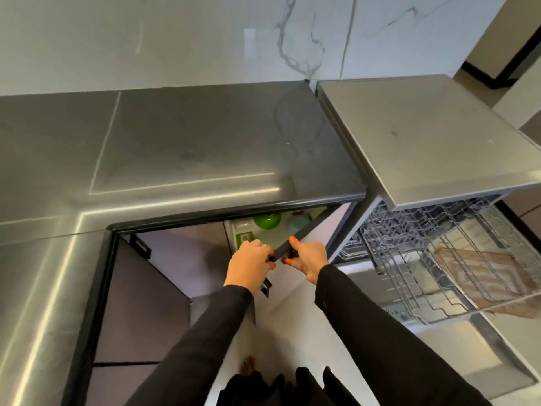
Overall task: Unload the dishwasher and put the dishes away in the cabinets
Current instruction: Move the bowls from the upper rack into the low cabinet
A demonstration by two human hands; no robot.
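Under the steel countertop (205,136), at six o'clock from its front edge, both hands meet on the cabinet door (295,238): the left hand (251,259) curls round its dark top edge, and the right hand (310,256) pinches the same edge, thumb on top. That edge runs from seven toward one o'clock. It looks stiff and light on its hinges. Over at three o'clock the dishwasher rack (433,253) is pulled out, a wooden board (483,273) lying flat beneath its wires, likely rigid and best gripped by an edge.
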